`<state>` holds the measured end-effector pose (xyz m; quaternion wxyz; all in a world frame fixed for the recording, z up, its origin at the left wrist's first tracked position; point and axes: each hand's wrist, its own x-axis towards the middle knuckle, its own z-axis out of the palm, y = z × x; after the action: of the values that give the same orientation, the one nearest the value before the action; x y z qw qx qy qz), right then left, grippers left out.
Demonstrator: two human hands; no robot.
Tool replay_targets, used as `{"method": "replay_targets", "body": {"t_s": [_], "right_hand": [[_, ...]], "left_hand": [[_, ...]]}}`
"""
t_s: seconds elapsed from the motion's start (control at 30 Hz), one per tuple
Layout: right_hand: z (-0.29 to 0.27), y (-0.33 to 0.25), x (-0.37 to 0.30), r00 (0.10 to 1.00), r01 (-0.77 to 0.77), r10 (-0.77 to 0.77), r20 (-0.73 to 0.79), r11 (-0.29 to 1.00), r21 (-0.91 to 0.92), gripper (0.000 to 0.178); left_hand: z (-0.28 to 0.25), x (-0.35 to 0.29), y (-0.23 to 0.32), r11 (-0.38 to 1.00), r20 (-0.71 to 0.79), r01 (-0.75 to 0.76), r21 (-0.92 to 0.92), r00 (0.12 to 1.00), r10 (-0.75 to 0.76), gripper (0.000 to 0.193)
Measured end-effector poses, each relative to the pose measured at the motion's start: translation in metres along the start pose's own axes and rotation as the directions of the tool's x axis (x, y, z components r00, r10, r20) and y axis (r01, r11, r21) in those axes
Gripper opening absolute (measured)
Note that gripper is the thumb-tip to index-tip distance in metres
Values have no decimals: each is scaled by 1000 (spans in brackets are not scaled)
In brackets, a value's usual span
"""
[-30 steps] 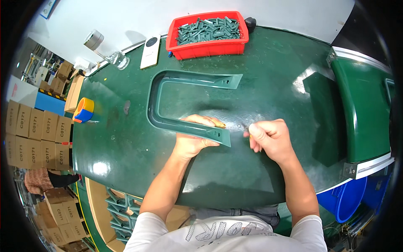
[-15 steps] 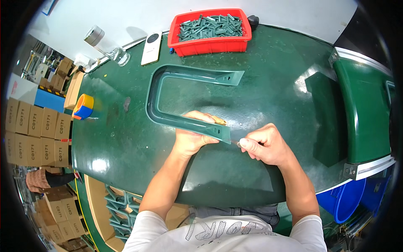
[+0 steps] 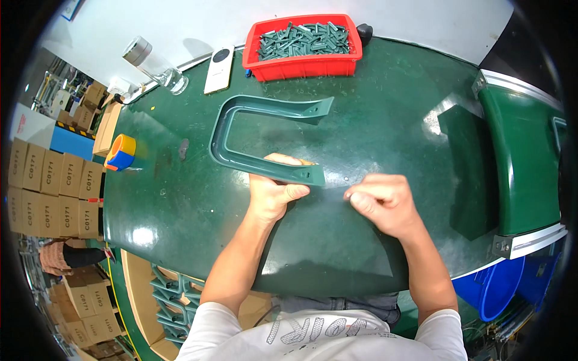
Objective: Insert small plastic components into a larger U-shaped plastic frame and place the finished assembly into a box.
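Observation:
A dark green U-shaped plastic channel (image 3: 220, 135) is held over the table, its two arms pointing right and its bend at the left. My left hand (image 3: 268, 200) is closed round the lower arm, near its end, with the thumb in front and the fingers behind. Each arm's end has a small hole. To the right of that end, a short gap away, my right hand (image 3: 388, 206) is closed in a pinch. A small dark tip shows at its fingertips, too small to name.
A red bin (image 3: 304, 71) of small green pieces stands at the back, beside a phone (image 3: 218, 71) and a glass bottle (image 3: 158, 69). Tape rolls (image 3: 122, 151) lie at the left. A green panel with metal edges (image 3: 521, 159) is at the right. Cartons (image 3: 51, 174) are stacked beyond the table.
The channel has tilted in my left hand, its ends shifting left and the lower one rising. My right hand has moved slightly up and right, away from the lower end.

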<state>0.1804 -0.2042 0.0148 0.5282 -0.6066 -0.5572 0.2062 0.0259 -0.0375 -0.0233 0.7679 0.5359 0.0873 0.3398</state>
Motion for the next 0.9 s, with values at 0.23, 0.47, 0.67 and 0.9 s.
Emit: {"method": "replay_targets", "body": {"t_s": [0.23, 0.47, 0.67, 0.9], "right_hand": [[-3, 12, 6, 874, -62, -1, -486, 992, -114, 17], [-4, 14, 6, 838, -96, -7, -546, 982, -161, 14], [-4, 15, 8, 844, -111, -8, -537, 976, -189, 14], [-5, 16, 7, 839, -104, -20, -544, 975, -195, 14]], "left_hand": [[12, -4, -3, 999, 145, 13, -34, 989, -8, 48], [14, -9, -5, 999, 178, 42, -14, 983, -38, 49], [15, -8, -3, 998, 212, 51, -40, 976, -41, 49], [17, -9, -3, 996, 195, 57, -72, 980, -42, 49]]}}
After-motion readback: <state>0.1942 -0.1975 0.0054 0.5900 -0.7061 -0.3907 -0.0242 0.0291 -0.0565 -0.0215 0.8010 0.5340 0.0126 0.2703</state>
